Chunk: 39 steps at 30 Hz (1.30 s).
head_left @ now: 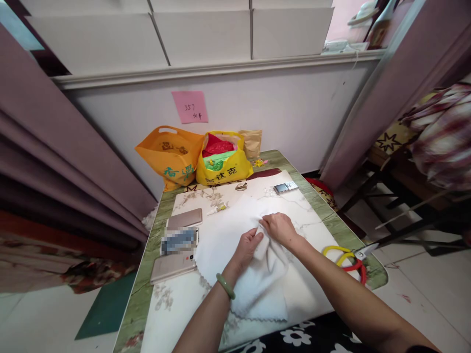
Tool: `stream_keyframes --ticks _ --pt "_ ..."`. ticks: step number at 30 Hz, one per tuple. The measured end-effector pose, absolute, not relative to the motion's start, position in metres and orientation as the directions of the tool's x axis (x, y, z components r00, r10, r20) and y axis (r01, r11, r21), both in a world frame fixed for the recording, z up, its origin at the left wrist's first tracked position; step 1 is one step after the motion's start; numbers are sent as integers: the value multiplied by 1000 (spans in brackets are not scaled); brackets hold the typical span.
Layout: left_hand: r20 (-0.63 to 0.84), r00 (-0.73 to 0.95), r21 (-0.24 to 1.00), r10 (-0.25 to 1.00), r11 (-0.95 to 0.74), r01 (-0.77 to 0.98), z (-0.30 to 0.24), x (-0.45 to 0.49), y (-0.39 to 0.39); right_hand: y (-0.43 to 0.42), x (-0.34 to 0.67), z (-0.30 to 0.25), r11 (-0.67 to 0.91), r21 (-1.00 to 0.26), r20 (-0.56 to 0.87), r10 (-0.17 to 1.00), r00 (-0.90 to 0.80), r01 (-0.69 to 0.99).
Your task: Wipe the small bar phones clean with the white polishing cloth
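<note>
A white piece of cloth (217, 250) with a zigzag-cut edge lies spread over the table, gathered into folds near its middle. My left hand (247, 247), below a green bangle (225, 286) on the wrist, pinches the cloth between thumb and fingers. Just beyond it and to the right, my right hand (278, 227) has its fingertips closed on a raised fold of the same cloth. The two hands are close together. Whether a needle or other small item is between the right fingertips cannot be made out.
Phones (174, 269) lie along the left side. An orange bag (172, 157), a yellow bag (224, 169) and a brown packet (252, 142) stand at the back. A small keypad phone (286, 188) lies back right. Yellow- and red-handled scissors (355, 262) overhang the right edge.
</note>
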<state>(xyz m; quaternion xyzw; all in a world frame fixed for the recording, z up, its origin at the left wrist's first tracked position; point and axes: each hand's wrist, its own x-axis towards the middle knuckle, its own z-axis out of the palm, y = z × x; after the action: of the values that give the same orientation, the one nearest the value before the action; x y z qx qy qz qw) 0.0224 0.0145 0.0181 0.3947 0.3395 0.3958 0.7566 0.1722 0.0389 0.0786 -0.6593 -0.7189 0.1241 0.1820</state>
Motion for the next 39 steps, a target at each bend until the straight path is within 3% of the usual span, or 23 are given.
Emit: stream_keyframes --ticks 9,17,20,25,33,39 --pt "-205 443 864 873 374 -336 21 22 13 40 168 56 132 -616 134 989 -62 777" --pt "-204 412 659 888 435 -613 30 17 17 27 190 22 -110 -821 120 926 357 560" --pt "-211 360 657 909 405 -636 24 18 20 15 186 21 -128 -864 116 891 439 487" --pt "-205 201 638 958 286 -715 17 25 21 -12 167 28 -39 -945 73 942 326 326" --pt "-205 141 780 969 249 -575 16 31 17 -19 164 29 75 -842 166 978 125 535" --pt "-210 162 767 964 266 -584 15 29 20 5 165 39 104 -794 203 974 101 598"
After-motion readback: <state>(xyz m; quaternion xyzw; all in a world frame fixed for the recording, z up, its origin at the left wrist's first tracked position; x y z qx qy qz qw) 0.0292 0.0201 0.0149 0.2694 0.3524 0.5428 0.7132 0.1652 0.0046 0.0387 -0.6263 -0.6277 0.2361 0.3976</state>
